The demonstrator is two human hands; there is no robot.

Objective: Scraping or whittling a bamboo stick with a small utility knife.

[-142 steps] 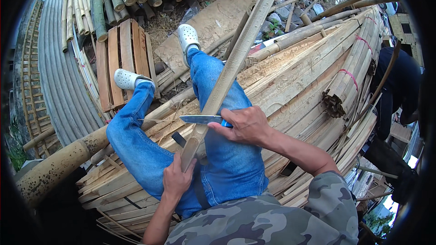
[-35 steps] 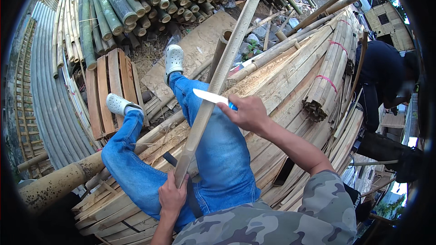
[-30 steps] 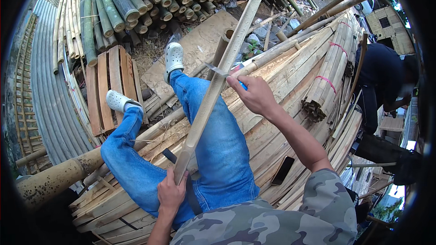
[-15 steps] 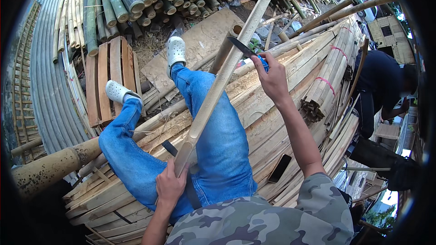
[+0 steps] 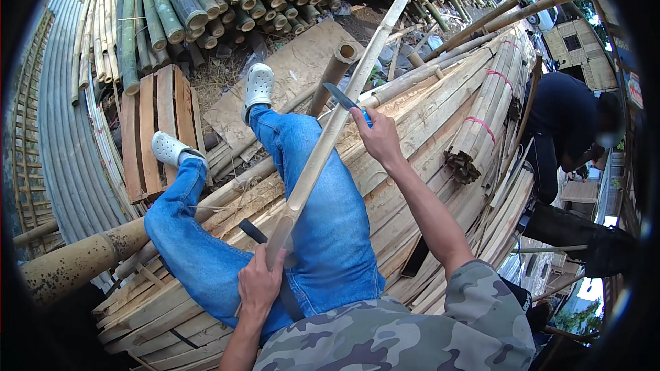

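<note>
A long split bamboo strip [image 5: 316,165] slants across my right thigh, its inner face up and its far end raised toward the upper right. My left hand [image 5: 260,280] is closed around the strip's near end at my lap. In my right hand [image 5: 377,136] is a knife [image 5: 339,97] with a dark blade and a blue handle. The blade lies across the strip's upper half; whether it bites into the wood I cannot tell. A dark flat band [image 5: 253,229] shows beside the strip on my thigh.
I sit on a pile of split bamboo slats [image 5: 405,192]. A phone [image 5: 415,257] lies on them by my right hip. Upright bamboo [image 5: 337,72] stands behind the strip. Ahead are a wooden crate [image 5: 157,130] and stacked bamboo poles [image 5: 182,0]. Another person [image 5: 567,120] bends at the right.
My right hand and the knife have moved down and left along the strip, toward me. The strip's far end sits lower in view. My left hand keeps its hold.
</note>
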